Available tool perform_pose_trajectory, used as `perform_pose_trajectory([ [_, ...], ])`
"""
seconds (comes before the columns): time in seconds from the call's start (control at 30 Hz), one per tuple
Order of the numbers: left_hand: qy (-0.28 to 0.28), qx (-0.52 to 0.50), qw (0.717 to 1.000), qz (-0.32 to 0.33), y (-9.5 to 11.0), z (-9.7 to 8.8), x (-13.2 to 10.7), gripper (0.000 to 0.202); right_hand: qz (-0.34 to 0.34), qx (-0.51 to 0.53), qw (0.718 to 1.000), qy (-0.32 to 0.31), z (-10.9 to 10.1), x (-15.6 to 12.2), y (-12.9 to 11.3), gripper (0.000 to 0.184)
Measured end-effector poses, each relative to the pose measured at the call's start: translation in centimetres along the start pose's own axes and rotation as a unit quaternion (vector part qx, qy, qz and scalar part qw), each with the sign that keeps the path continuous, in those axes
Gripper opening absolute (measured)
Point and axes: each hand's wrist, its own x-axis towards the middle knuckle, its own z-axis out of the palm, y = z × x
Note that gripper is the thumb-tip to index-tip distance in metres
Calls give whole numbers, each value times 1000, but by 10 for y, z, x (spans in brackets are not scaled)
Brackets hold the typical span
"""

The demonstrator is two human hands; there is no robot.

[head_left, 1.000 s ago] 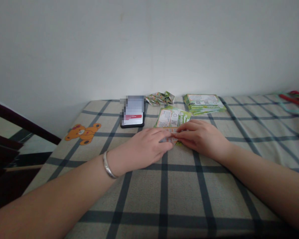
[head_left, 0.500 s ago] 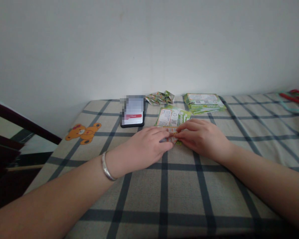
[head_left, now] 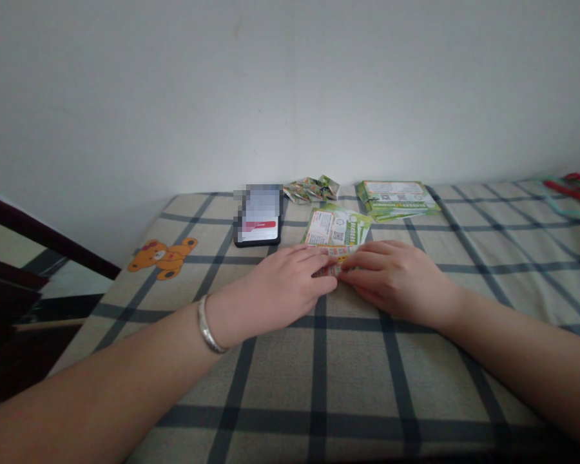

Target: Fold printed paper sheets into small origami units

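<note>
A printed paper leaflet [head_left: 340, 254], white and green with red and yellow print, lies on the cloth partly under both hands. My left hand [head_left: 292, 277], with a silver bangle at the wrist, has its thumb and fingers closed on the near left part of the leaflet. From the right, my right hand [head_left: 391, 274] presses its closed fingertips on the near right edge, almost touching the left fingers. Just beyond lie several similar loose leaflets [head_left: 323, 225], overlapping. The fingertips hide much of the held paper.
Behind the hands are a phone [head_left: 258, 216], a small heap of folded green paper pieces [head_left: 312, 189] and a stack of leaflets [head_left: 396, 198]. A bear-shaped cutout [head_left: 163, 258] lies left on the checked tablecloth [head_left: 280, 393]. Red and green items [head_left: 577, 190] sit far right by the wall.
My right hand has shifted slightly down and its fingers have flattened onto the paper. My left hand has stayed nearly in place.
</note>
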Motion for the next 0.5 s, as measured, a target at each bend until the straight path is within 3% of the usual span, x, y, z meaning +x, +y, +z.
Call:
perform_pose_trajectory([
  [0.5,-12,-9,1000,-10,1,-1,0,20,-10,20,1000,9,1,-2,0,23],
])
